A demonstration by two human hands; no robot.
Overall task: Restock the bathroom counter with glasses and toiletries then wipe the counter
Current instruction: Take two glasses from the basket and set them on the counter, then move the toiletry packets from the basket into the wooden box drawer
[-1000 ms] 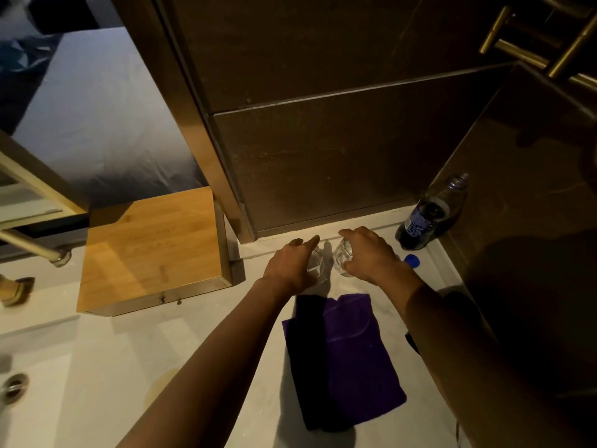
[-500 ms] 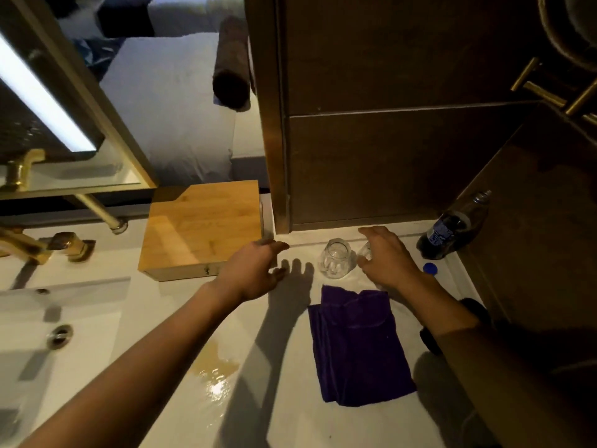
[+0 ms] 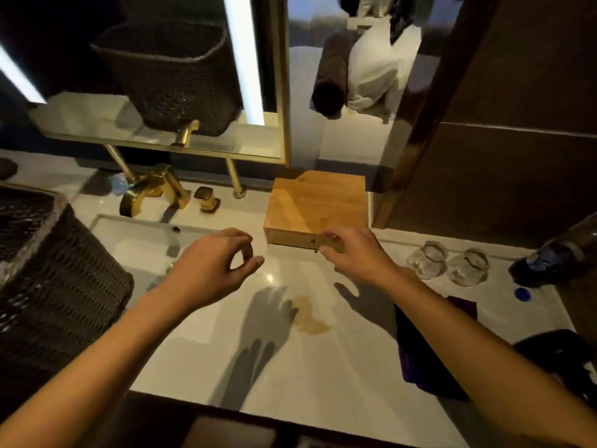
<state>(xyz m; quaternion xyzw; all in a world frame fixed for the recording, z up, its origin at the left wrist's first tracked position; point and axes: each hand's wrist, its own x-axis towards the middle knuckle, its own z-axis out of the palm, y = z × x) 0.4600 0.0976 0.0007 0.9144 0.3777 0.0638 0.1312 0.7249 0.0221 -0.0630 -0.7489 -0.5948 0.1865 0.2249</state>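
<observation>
Two clear glasses (image 3: 427,263) (image 3: 468,270) stand side by side, mouths down, on the white counter (image 3: 323,376) at the right. A purple cloth (image 3: 429,370) lies in front of them, partly under my right forearm. My right hand (image 3: 358,253) is at the front face of a wooden box (image 3: 316,202), thumb and fingertips pinching its lower edge beside a small knob. My left hand (image 3: 216,270) hovers over the counter left of the box, fingers loosely curled, holding nothing.
A brownish wet stain (image 3: 311,320) marks the counter between my hands. A dark drink bottle (image 3: 555,258) and a loose blue cap (image 3: 522,294) lie at the far right. A wicker basket (image 3: 48,286) stands left of the sink (image 3: 142,240) with its gold faucet (image 3: 151,192).
Both hands let go of the glasses and moved left. My right hand now reaches the wooden box's front. The view swung left, bringing in the sink and basket.
</observation>
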